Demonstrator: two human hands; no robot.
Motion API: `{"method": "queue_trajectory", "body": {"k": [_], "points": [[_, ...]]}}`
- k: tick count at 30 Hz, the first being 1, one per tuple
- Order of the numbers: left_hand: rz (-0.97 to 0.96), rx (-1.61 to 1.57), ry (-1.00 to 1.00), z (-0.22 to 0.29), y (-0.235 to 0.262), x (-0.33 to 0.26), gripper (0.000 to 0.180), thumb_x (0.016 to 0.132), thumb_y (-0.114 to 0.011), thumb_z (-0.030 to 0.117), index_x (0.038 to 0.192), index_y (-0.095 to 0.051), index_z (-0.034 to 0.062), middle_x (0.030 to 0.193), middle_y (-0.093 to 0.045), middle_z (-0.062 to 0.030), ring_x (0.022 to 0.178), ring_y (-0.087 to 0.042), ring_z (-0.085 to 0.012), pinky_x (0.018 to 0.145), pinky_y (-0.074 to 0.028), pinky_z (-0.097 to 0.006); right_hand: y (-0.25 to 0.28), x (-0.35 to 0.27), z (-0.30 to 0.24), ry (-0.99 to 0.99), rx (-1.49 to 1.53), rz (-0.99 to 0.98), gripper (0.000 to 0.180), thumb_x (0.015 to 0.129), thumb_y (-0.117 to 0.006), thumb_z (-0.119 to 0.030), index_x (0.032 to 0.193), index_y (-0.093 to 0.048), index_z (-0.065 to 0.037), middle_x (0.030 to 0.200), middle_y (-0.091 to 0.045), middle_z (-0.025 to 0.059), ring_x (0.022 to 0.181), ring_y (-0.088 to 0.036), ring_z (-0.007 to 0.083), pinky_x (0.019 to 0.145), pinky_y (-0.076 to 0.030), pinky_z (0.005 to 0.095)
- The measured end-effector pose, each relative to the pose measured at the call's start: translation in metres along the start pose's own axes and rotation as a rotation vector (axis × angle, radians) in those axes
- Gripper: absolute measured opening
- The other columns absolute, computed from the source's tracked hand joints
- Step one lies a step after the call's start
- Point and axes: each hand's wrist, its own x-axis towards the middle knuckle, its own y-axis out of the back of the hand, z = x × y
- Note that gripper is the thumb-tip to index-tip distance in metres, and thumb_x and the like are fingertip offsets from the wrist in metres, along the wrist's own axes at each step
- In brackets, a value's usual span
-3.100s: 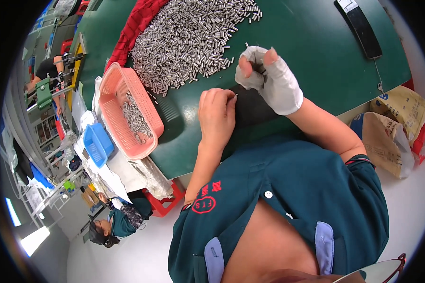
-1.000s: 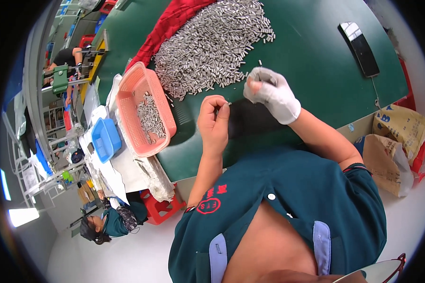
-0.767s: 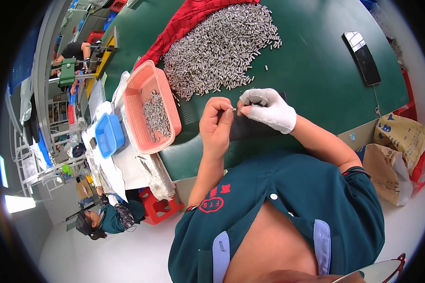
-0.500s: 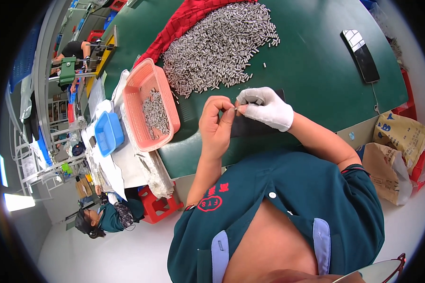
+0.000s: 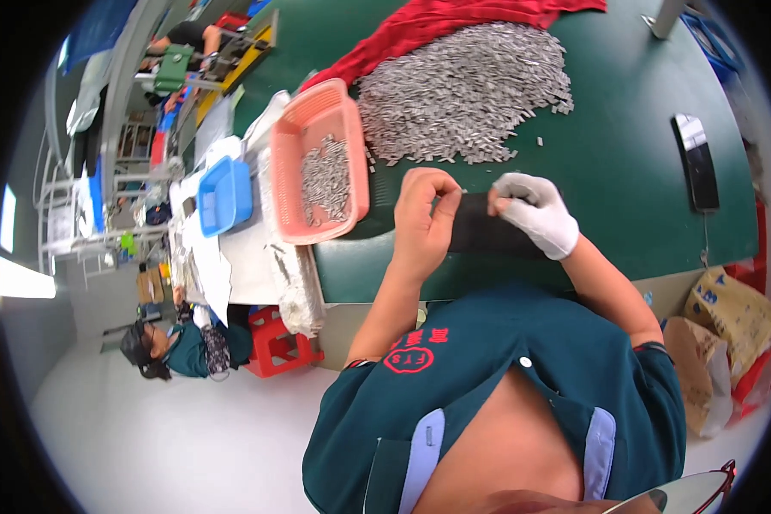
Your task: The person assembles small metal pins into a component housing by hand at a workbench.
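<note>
My bare left hand is pinched closed above the near part of the table. A tiny grey metal piece just shows at its thumb and fingertip. To its right, my right hand wears a white glove with bare fingertips showing. Its fingers are curled in a pinch, and whatever they hold is hidden. The two hands are apart, over a dark mat. Beyond them spreads a large heap of small metal cylinders. A pink plastic basket at the left contains more of these cylinders.
Red cloth lies along the heap's far side on the green table. A phone with a cable lies at the right. A blue basket stands left of the pink one. Another person sits near a red stool.
My hands, which met at the fingertips over a small piece, have moved apart. The view has shifted, so the table's contents appear farther right.
</note>
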Motion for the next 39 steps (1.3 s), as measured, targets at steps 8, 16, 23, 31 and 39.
{"method": "queue_trajectory", "body": {"k": [8,16,23,31,39], "points": [[0.388,0.913,0.133,-0.051,0.085,-0.002,0.009,0.085,-0.059,0.004,0.093,-0.06,0.0004,0.089,-0.059,-0.0128,0.087,-0.054,-0.0305,0.078,-0.043,-0.041,0.001,0.001,-0.001,-0.093,0.127,0.07,0.01,0.086,-0.057,-0.011,0.087,-0.06,-0.002,0.08,-0.059,0.0021,0.066,-0.043,0.0045,0.058,-0.035,0.0209],[0.009,0.374,-0.06,-0.035,-0.009,0.016,0.011,0.077,-0.067,0.005,0.088,-0.063,0.0053,0.086,-0.06,-0.0089,0.085,-0.055,-0.0287,0.077,-0.044,-0.039,0.014,0.0,-0.001,0.102,0.378,0.34,0.013,0.087,-0.057,-0.014,0.082,-0.056,-0.002,0.067,-0.049,0.0007,0.055,-0.038,0.0069,0.052,-0.03,0.0232],[-0.154,0.569,-0.096,-0.045,-0.052,0.031,0.025,0.074,-0.071,0.009,0.097,-0.064,0.0087,0.086,-0.056,-0.0057,0.086,-0.052,-0.0267,0.078,-0.042,-0.038,0.014,0.003,0.001,0.092,0.438,0.476,0.013,0.09,-0.056,-0.012,0.084,-0.057,-0.001,0.065,-0.049,-0.0004,0.052,-0.036,0.0055,0.049,-0.029,0.0228],[-0.167,0.524,-0.067,-0.054,-0.059,0.021,0.016,0.075,-0.07,0.009,0.09,-0.065,0.0078,0.085,-0.059,-0.007,0.082,-0.054,-0.027,0.075,-0.043,-0.038,0.009,0.003,-0.013,0.03,0.377,0.544,0.015,0.09,-0.054,-0.014,0.081,-0.053,-0.002,0.059,-0.039,-0.0027,0.051,-0.03,0.0069,0.052,-0.025,0.0248],[-0.202,0.409,0.046,-0.053,-0.048,0.011,0.015,0.075,-0.07,0.007,0.089,-0.064,0.0065,0.086,-0.06,-0.0073,0.083,-0.054,-0.0253,0.075,-0.044,-0.036,0.013,0.001,-0.012,0.006,0.351,0.503,0.015,0.089,-0.057,-0.016,0.083,-0.055,-0.002,0.069,-0.047,0.0002,0.056,-0.036,0.0077,0.053,-0.029,0.0243]]}}
